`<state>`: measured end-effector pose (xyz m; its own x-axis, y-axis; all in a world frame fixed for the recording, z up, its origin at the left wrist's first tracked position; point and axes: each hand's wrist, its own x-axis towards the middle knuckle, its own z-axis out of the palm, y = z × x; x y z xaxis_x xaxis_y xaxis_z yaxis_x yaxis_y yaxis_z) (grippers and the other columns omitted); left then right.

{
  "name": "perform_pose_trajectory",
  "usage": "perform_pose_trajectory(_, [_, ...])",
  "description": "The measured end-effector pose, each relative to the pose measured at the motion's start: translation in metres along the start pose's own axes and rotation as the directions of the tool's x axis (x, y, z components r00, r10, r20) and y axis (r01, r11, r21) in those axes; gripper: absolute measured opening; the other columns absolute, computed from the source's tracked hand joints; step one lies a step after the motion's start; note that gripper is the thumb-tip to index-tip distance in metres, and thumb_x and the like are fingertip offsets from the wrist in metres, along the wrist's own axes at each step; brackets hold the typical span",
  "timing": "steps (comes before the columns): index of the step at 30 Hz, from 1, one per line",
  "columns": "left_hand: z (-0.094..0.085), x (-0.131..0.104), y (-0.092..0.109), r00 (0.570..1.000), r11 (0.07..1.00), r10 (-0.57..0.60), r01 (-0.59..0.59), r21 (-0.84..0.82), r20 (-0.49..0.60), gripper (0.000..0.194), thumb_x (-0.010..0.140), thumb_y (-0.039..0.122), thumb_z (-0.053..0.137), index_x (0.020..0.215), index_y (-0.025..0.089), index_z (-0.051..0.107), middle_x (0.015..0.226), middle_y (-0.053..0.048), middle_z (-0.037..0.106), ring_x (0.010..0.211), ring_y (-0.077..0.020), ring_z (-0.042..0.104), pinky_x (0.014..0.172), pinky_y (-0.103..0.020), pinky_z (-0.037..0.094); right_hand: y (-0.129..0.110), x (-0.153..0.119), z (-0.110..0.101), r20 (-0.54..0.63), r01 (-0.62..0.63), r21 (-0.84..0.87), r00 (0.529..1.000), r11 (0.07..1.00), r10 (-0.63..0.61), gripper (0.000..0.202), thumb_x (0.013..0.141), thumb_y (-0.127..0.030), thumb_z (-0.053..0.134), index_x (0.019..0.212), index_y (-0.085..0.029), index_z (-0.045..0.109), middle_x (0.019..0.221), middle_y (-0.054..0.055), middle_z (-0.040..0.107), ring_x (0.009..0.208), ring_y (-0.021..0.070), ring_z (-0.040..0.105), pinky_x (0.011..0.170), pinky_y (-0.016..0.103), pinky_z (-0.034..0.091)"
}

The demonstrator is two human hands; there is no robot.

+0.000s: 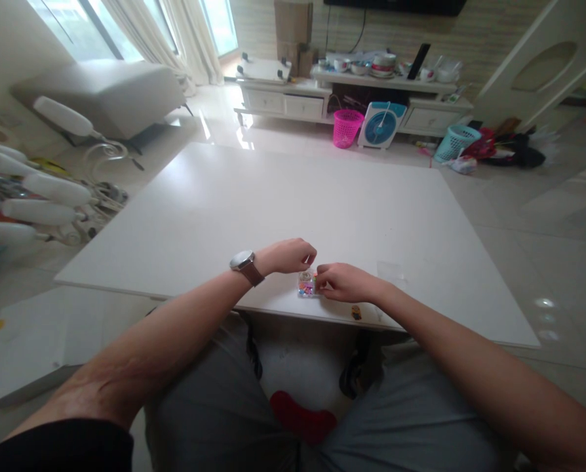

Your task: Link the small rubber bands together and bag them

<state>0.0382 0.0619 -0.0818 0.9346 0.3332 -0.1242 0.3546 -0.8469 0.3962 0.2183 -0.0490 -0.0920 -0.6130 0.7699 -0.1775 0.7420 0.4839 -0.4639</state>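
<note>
A small clear plastic box (305, 294) with colourful little pieces in its compartments sits near the table's front edge. My left hand (293, 254) is just behind the box, fingers curled together over its far edge; what they hold, if anything, is hidden. Over the box's right side, my right hand (345, 282) has its fingers bent and pinched close to the pieces, too small to make out between them. A small yellow and dark figure (356, 312) lies on the table below my right wrist. Beyond that wrist is a thin transparent plastic piece (391, 271).
The wide white table (322, 196) stretches ahead of me. Lamp arms with white shades (57, 190) stand at the left. Past the table are a pink basket (347, 128), a blue fan (381, 124), a light blue basket (455, 141) and a low cabinet (303, 106).
</note>
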Motion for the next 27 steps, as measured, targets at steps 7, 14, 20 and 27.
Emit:
perform_pose_trajectory(7, [0.0009, 0.0004, -0.0013, 1.000, 1.000, -0.005, 0.005, 0.016, 0.003, 0.016, 0.078, 0.018, 0.055, 0.084, 0.019, 0.069, 0.078, -0.003, 0.068, 0.068, -0.0133, 0.058, 0.062, -0.024, 0.039, -0.0028, -0.0014, -0.0028, 0.006, -0.023, -0.094, 1.000, 0.995, 0.023, 0.018, 0.084, -0.019, 0.054, 0.091, -0.018, 0.070, 0.089, 0.005, 0.063, 0.071, 0.0139, 0.054, 0.063, 0.025, 0.031])
perform_pose_trajectory(14, [0.0009, 0.0008, -0.0023, 1.000, 1.000, -0.006, 0.006, 0.013, 0.007, 0.015, 0.077, 0.018, 0.055, 0.083, 0.019, 0.069, 0.077, -0.002, 0.068, 0.068, -0.0135, 0.058, 0.062, -0.025, 0.039, -0.0057, -0.0030, -0.0043, 0.008, 0.032, -0.118, 0.999, 0.992, -0.032, 0.026, 0.084, -0.018, 0.055, 0.106, -0.019, 0.069, 0.097, 0.006, 0.063, 0.076, 0.0151, 0.056, 0.065, 0.025, 0.033])
perform_pose_trajectory(20, [0.0024, 0.0017, -0.0043, 1.000, 1.000, 0.008, -0.008, 0.008, 0.003, 0.014, 0.077, 0.017, 0.055, 0.082, 0.019, 0.068, 0.075, -0.001, 0.067, 0.067, -0.0130, 0.057, 0.061, -0.025, 0.039, -0.0043, -0.0033, -0.0053, 0.014, 0.032, -0.142, 0.999, 0.989, -0.030, 0.031, 0.085, -0.021, 0.055, 0.114, -0.022, 0.067, 0.100, 0.006, 0.063, 0.079, 0.0165, 0.058, 0.066, 0.026, 0.034])
perform_pose_trajectory(27, [0.0015, 0.0007, -0.0027, 1.000, 1.000, 0.003, -0.003, -0.003, -0.003, 0.013, 0.077, 0.017, 0.056, 0.081, 0.019, 0.068, 0.075, -0.002, 0.067, 0.066, -0.0130, 0.057, 0.061, -0.025, 0.040, -0.0042, -0.0019, -0.0072, 0.049, 0.002, -0.168, 0.999, 0.986, 0.007, 0.021, 0.084, -0.019, 0.054, 0.093, -0.020, 0.072, 0.092, 0.006, 0.064, 0.075, 0.0154, 0.057, 0.064, 0.026, 0.032])
